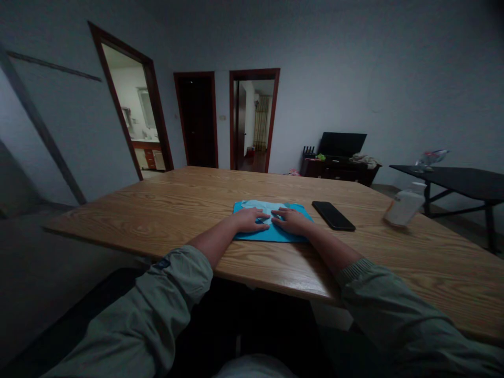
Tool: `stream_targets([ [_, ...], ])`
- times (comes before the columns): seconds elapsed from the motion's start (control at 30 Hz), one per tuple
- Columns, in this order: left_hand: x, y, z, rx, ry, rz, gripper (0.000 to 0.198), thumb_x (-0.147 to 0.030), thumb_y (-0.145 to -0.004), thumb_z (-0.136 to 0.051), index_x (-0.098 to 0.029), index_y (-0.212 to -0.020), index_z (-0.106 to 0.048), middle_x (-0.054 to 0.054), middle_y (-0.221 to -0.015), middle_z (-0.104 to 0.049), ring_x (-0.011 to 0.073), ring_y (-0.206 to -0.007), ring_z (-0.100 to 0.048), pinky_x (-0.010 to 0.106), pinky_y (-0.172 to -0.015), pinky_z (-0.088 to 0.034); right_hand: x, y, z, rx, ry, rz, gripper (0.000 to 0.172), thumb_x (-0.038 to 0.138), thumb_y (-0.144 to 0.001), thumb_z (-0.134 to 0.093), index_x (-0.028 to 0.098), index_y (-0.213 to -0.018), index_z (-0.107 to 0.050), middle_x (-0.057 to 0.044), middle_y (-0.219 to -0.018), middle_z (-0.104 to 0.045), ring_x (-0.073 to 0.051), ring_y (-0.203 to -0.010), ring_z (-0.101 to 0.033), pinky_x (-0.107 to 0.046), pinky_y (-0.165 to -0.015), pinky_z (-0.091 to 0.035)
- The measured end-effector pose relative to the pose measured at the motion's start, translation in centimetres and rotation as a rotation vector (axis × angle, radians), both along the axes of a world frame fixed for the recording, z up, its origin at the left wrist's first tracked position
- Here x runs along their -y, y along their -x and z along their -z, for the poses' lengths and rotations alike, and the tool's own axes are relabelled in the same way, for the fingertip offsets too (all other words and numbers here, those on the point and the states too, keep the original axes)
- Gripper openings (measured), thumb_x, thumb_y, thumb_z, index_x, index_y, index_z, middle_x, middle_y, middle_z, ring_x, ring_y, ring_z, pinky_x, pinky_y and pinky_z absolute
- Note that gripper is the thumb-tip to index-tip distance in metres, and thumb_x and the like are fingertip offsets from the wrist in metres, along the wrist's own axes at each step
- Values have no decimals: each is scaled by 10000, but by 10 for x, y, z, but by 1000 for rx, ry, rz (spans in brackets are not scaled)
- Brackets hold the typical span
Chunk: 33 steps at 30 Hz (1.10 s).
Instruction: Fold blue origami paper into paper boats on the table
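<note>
Green sleeves [157, 299] fill the frame's lower corners. At centre, the left hand [251, 220] and right hand [292, 221] rest flat, fingers spread, neither seeming to grip anything. Beneath and just beyond them lies a pale sheet [261, 205] on a blue mat [271, 235], its long axis running left to right; neither hand is clearly nearer.

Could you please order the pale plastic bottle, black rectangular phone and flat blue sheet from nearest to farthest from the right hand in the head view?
1. Flat blue sheet: under the right hand.
2. Black rectangular phone: to its right.
3. Pale plastic bottle: farther right.
</note>
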<state>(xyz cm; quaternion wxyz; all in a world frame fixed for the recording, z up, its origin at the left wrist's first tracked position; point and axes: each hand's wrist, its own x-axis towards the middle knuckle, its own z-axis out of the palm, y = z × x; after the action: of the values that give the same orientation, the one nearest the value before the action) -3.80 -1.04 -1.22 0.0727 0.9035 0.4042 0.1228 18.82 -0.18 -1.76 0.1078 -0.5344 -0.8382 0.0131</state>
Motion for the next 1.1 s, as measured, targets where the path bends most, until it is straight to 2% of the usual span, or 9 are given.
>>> stream_targets([
  [0.23, -1, -1, 1, 16, -30, 2, 488, -528, -841, -474, -288, -1251, -591, 57, -1383, -506, 248, -1261, -472, 346, -1058, -322, 0, -4, -9, -74, -50, 49, 476, 516, -872, -447, 220, -1205, -614, -100, -1166, -637, -234, -1028, -601, -324, -906, -428],
  [0.37, -2, 1, 1, 58, -33, 39, 533, -575, -810, -504, -268, -1233, -607, 76, -1374, -512, 261, -1243, -487, 358, -1052, -326, -2, -8, -9, -139, -69, 122, 483, 469, -854, -490, 185, -1234, -580, -134, -1227, -593, -256, -1092, -570, -351, -945, -413],
  [0.47, -2, 1, 1, 93, -31, 73, 578, -616, -768, -543, -244, -1200, -632, 93, -1346, -538, 269, -1226, -499, 356, -1043, -336, -4, -10, -7, -213, -84, 121, 501, 406, -824, -545, 167, -1265, -541, -137, -1304, -536, -251, -1170, -522, -342, -991, -384],
  [0.57, -1, 0, -1, 133, -41, 97, 498, -563, -767, -580, -239, -1136, -667, 76, -1260, -607, 246, -1174, -537, 324, -1021, -356, -6, -11, -8, -327, -105, 145, 506, 343, -788, -583, 169, -1261, -535, -130, -1275, -557, -242, -1154, -532, -339, -969, -402],
  [0.67, 0, 0, -2, 162, -44, 107, 402, -484, -771, -600, -238, -1077, -686, 54, -1190, -647, 225, -1121, -565, 299, -998, -377, -6, -14, -13, -452, -144, 229, 507, 311, -760, -600, 184, -1248, -549, -117, -1173, -615, -238, -1047, -584, -341, -898, -442],
  [0.8, -4, 2, 1, 160, -65, 98, 343, -380, -761, -590, -226, -1048, -694, 49, -1169, -659, 217, -1074, -589, 289, -977, -401, 0, -16, -22, -538, -95, 296, 510, 289, -738, -597, 197, -1239, -565, -94, -1038, -658, -189, -775, -620, -292, -719, -478],
  [0.87, -9, 6, 4, 151, -76, 69, 330, -317, -754, -572, -233, -1046, -700, 40, -1159, -667, 212, -1061, -597, 286, -973, -406, 4, -16, -25, -583, -49, 277, 534, 265, -732, -586, 209, -1261, -549, -78, -989, -667, -149, -643, -586, -263, -626, -467],
  [0.97, -16, 11, 7, 138, -102, -7, 348, -238, -746, -543, -246, -1054, -704, 35, -1163, -667, 218, -1081, -587, 296, -983, -397, 8, -13, -26, -657, 19, 188, 552, 234, -723, -567, 227, -1275, -544, -46, -899, -677, -116, -554, -536, -237, -562, -447],
  [1.1, -19, 15, 7, 131, -128, -104, 312, -234, -758, -549, -257, -1017, -721, 45, -1170, -661, 240, -1107, -567, 317, -991, -382, 17, -1, -27, -689, 277, -3, 352, 289, -737, -566, 247, -1069, -674, 7, -729, -659, -119, -534, -546, -240, -542, -454],
])
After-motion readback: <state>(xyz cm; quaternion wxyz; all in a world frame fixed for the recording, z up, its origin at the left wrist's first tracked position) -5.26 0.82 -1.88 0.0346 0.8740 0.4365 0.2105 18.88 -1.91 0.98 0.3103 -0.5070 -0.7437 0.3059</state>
